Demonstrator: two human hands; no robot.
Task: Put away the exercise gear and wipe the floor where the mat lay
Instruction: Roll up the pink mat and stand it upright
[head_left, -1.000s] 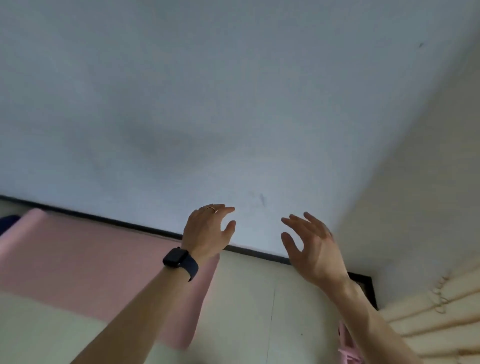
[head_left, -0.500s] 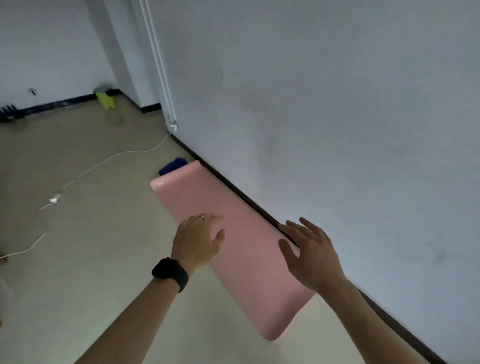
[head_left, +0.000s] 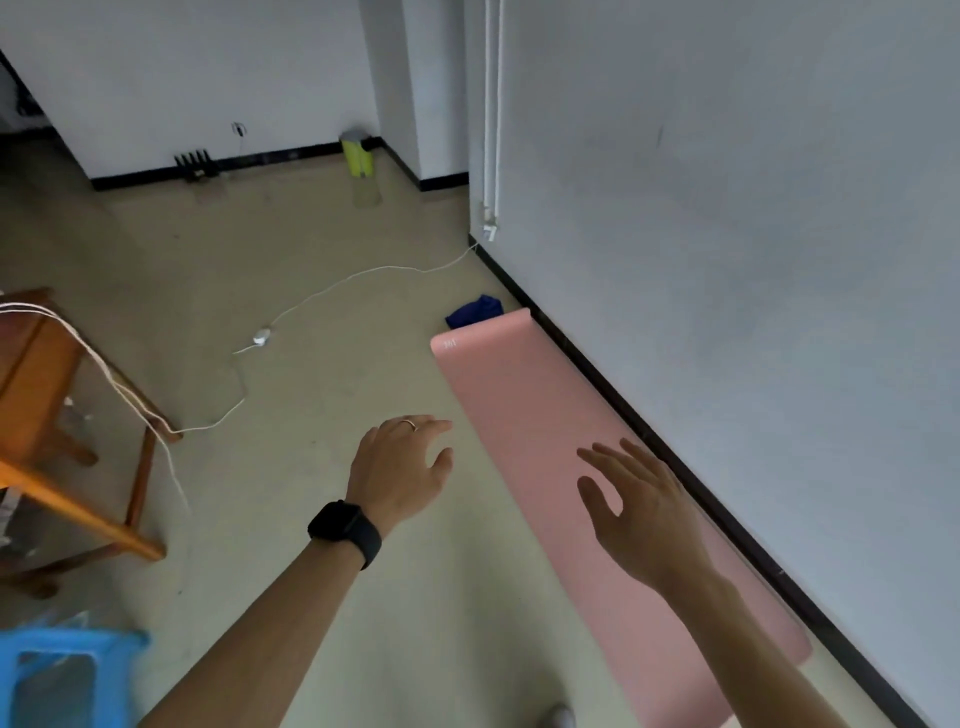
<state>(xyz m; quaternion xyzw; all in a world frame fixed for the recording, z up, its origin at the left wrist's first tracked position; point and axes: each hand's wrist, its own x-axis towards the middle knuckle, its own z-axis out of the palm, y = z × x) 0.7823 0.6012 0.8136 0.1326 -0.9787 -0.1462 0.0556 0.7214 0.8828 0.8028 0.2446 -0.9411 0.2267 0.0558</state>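
One long pink foam exercise mat (head_left: 550, 441) lies flat on the beige floor (head_left: 337, 249) along the white wall (head_left: 727, 260), not yet rolled. View swung off the wall onto its full length within a second. Right hand (head_left: 644, 514) over it, left hand (head_left: 402, 467) just beside, both spread, empty.

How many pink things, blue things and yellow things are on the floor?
Pink: 1, the flat pink exercise mat
Blue: 2, the crumpled dark blue cloth and the light blue plastic stool
Yellow: 1, the yellow-green object by the far wall
Total: 4
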